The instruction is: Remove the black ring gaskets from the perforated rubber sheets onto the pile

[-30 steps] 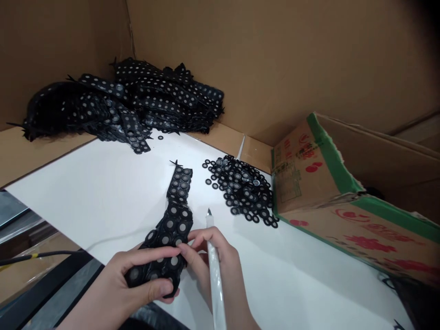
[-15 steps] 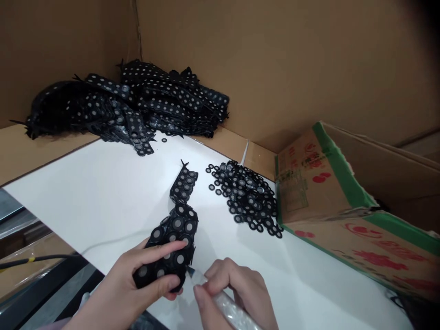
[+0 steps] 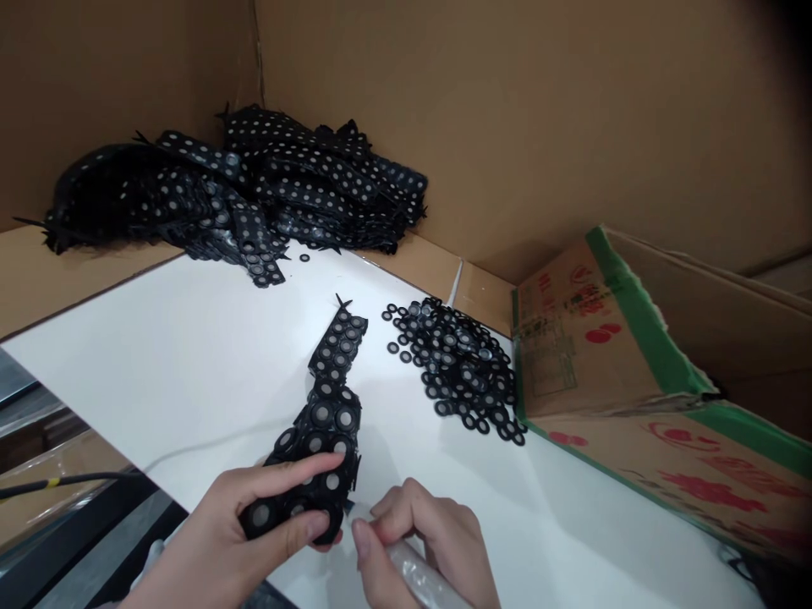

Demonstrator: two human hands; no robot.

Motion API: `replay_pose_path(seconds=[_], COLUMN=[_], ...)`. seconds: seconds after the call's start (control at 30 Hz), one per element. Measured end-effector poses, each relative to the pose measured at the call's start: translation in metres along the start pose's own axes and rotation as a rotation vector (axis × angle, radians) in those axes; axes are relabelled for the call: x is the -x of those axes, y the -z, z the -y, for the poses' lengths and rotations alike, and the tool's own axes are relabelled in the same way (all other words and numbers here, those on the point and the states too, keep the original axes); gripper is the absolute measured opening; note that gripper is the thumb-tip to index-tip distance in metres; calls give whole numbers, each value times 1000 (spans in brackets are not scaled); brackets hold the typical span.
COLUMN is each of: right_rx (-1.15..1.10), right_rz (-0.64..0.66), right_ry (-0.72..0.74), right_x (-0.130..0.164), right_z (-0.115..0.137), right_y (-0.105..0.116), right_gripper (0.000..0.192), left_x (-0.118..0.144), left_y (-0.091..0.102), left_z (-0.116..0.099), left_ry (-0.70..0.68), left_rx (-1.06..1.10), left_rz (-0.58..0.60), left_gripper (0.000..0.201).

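My left hand [image 3: 244, 537] grips the near end of a black strip [image 3: 320, 423] studded with round grey-centred discs; the strip's far end lies on the white table [image 3: 190, 364]. My right hand [image 3: 422, 545] holds a white pen-like tool [image 3: 419, 579], its tip at the strip's near right edge beside my left fingers. A loose pile of small black rings [image 3: 453, 359] lies further back, right of the strip.
A heap of similar dotted black strips [image 3: 234, 190] fills the far left corner against brown cardboard walls [image 3: 507, 110]. A printed cardboard box with green edging [image 3: 609, 338] stands at the right. A dark cable [image 3: 57, 484] runs off the table's left edge.
My right hand turned the white tool from pointing up and away to lying low, with its tip at the strip's near edge. The left hand keeps its grip on the strip.
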State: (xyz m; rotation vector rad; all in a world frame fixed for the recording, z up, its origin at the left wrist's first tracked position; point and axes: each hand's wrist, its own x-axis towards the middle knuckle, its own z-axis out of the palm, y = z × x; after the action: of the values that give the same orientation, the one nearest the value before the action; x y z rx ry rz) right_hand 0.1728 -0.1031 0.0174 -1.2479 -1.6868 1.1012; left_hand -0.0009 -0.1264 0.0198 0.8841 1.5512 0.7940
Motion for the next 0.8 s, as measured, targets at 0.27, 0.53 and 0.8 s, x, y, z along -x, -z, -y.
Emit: replay_pose_path(seconds=[0.27,0.53,0.8], right_rx=[-59,159,255], right_rz=[34,11,-3], right_ry=[34,210,220], right_x=[1,4,5], right_z=[-3,-21,-34], right_y=[-2,-15,-28], right_gripper=[29,28,26], left_x=[3,3,1], left_y=[-3,-10,-12], left_z=[0,5,6], left_ry=[-11,-26,-106], left_rx=[29,129,33], left_rz=[-1,53,9], left_gripper=[35,36,33])
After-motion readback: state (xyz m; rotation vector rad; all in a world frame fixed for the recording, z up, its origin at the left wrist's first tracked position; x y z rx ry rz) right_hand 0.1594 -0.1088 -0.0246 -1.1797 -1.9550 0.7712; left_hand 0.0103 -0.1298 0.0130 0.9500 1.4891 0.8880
